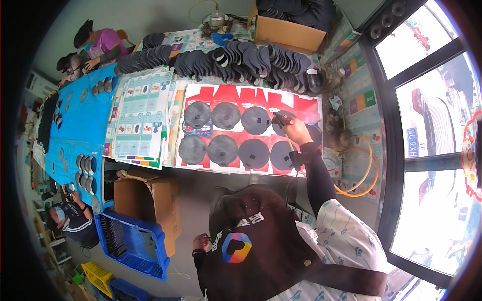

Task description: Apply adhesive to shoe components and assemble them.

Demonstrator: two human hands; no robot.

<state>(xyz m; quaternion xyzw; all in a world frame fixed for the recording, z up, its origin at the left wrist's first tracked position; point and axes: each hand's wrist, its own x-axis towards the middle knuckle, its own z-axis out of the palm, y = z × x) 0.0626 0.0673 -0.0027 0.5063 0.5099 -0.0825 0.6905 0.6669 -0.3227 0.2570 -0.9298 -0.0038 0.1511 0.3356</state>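
Note:
My right hand (297, 130) reaches over the table and grips a slim dark pen-like tool (279, 119). The tool is above a dark grey round pad (284, 124) in the back row, partly hidden by my hand. A thin yellow hose (290, 145) runs down by my wrist. Two rows of similar round pads lie on a red and white printed sheet (241, 93); several bear small black squares, like the front-row pad (254, 153). My left hand (202, 243) hangs low beside my apron, away from the table, fingers curled; whatever they hold is hidden.
Stacked dark curved pieces (241, 60) line the table's back, beside a cardboard box (288, 32). A yellow-orange hose (370, 160) loops at the right near the window. At left are printed sheets (140, 115), a blue table (80, 130), a blue crate (133, 220) and several people.

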